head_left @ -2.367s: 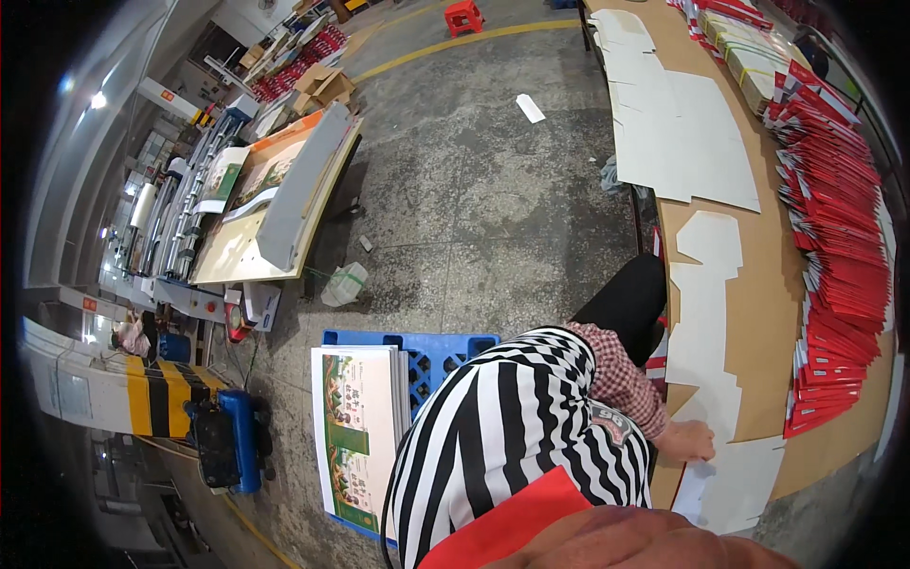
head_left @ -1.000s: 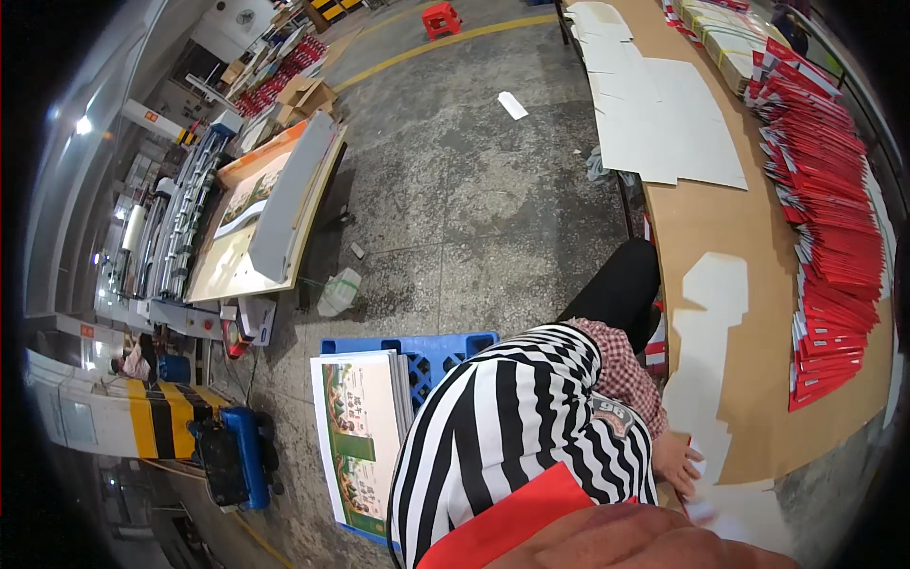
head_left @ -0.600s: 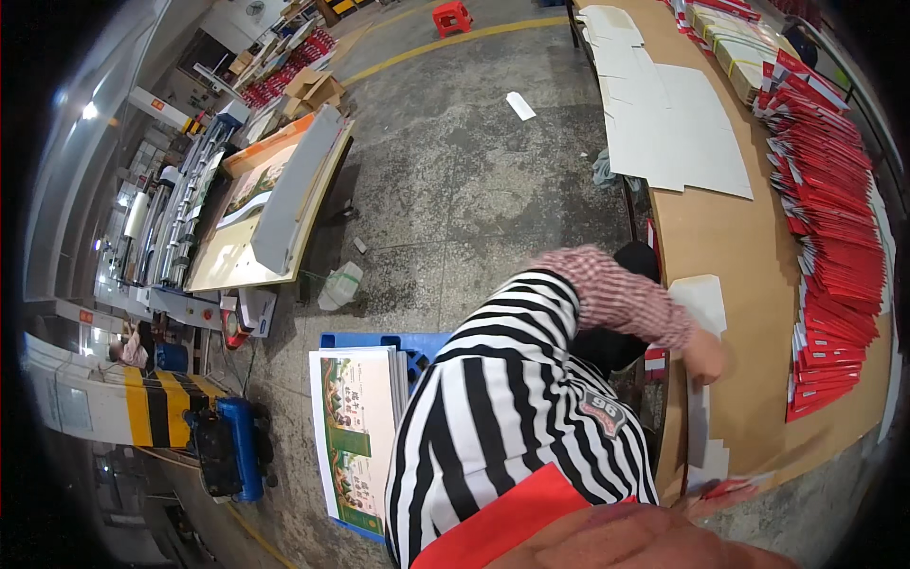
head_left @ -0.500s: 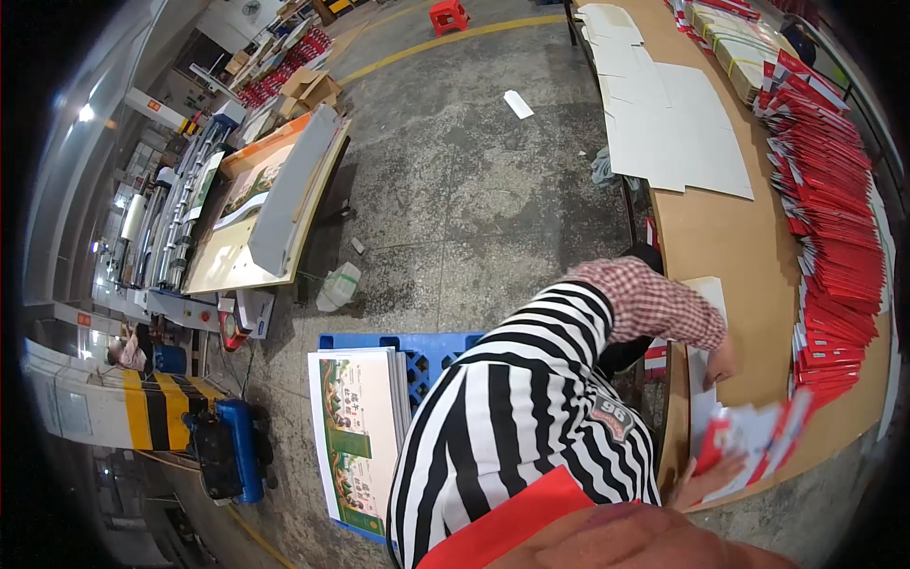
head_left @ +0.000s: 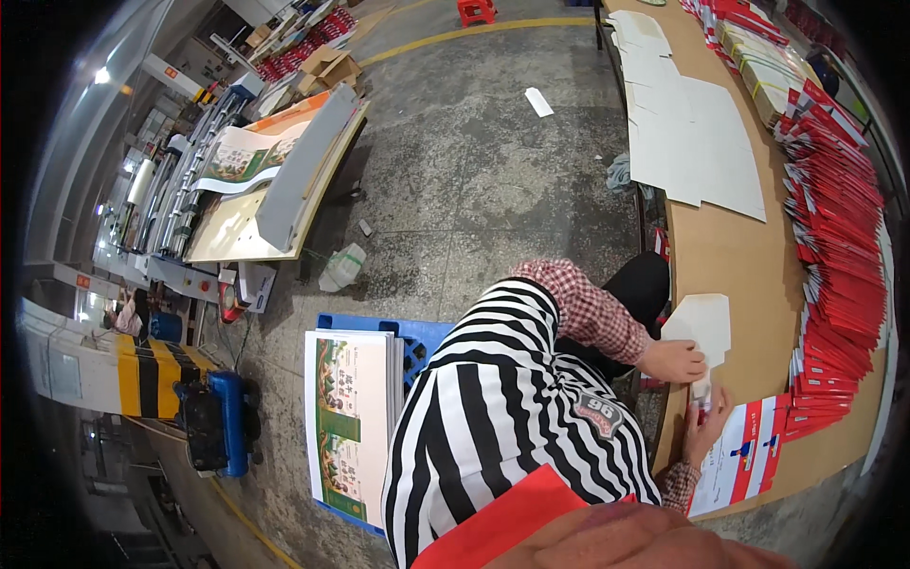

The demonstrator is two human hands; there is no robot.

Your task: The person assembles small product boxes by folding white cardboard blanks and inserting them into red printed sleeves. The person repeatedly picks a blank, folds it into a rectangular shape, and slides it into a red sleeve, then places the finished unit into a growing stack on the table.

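Note:
Both my hands are at the table on the right, over the narrow end of a white die-cut card blank point(head_left: 703, 318). My left hand point(head_left: 675, 361) has its fingers closed and pressed together on the blank's narrow part. Just below it, my right hand point(head_left: 707, 429) grips the end of the same blank between thumb and fingers, where a bit of red shows. Beside and partly under my right hand lies a flat red-and-white printed card piece point(head_left: 744, 453) with small blue figures. The fingers hide part of the blank's lower end.
A long fanned row of red-and-white folded pieces point(head_left: 834, 266) runs along the table's far side. White card sheets point(head_left: 697, 123) lie farther up the brown tabletop point(head_left: 730, 256). Left of me, printed sheets point(head_left: 351, 427) are stacked on a blue pallet point(head_left: 417, 332); a machine table point(head_left: 237, 237) stands beyond.
My right hand has left the printed piece it was moving, which lies flat on the table. Both hands have come together on the blank. My view has shifted slightly.

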